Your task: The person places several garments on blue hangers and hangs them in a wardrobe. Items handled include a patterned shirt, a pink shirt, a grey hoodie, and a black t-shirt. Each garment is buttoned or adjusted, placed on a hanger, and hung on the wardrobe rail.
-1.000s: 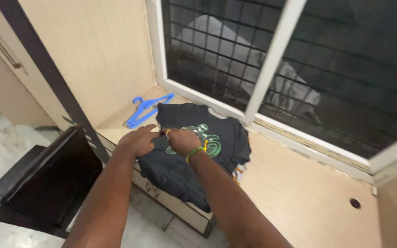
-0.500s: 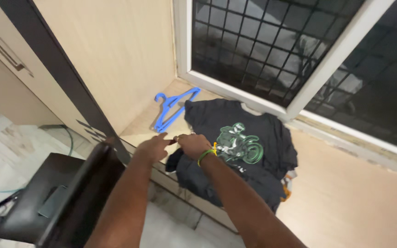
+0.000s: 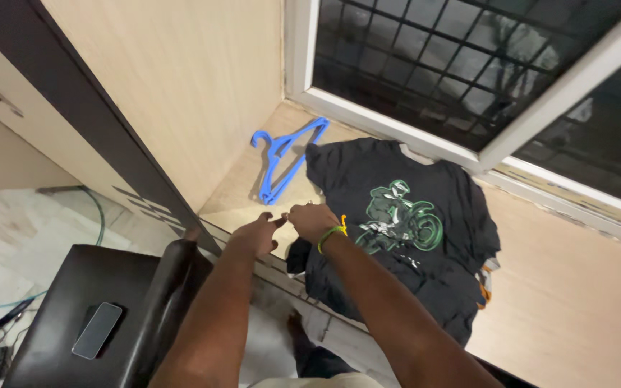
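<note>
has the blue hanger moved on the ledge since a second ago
No. The blue hanger lies in the same place between the wardrobe side panel and the dark t-shirt, hook end away from the window frame; only the camera shifted.

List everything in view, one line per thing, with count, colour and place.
T-shirt: one, black with a green print, spread on the wooden ledge below the window, its lower part hanging over the front edge.
Hanger: one, blue, flat on the ledge left of the T-shirt, near the corner.
Ledge: one, light wood, under the window.
Window: one, white frame with a dark grille, behind the ledge.
Cabinet side: one, light wood with a dark edge, left of the ledge.
Stool: one, dark brown, lower left.
Phone: one, dark, on the stool.
Left hand: at the ledge's front edge, beside the T-shirt's left edge.
Right hand: green and yellow wristband, on the T-shirt's left edge.
</note>
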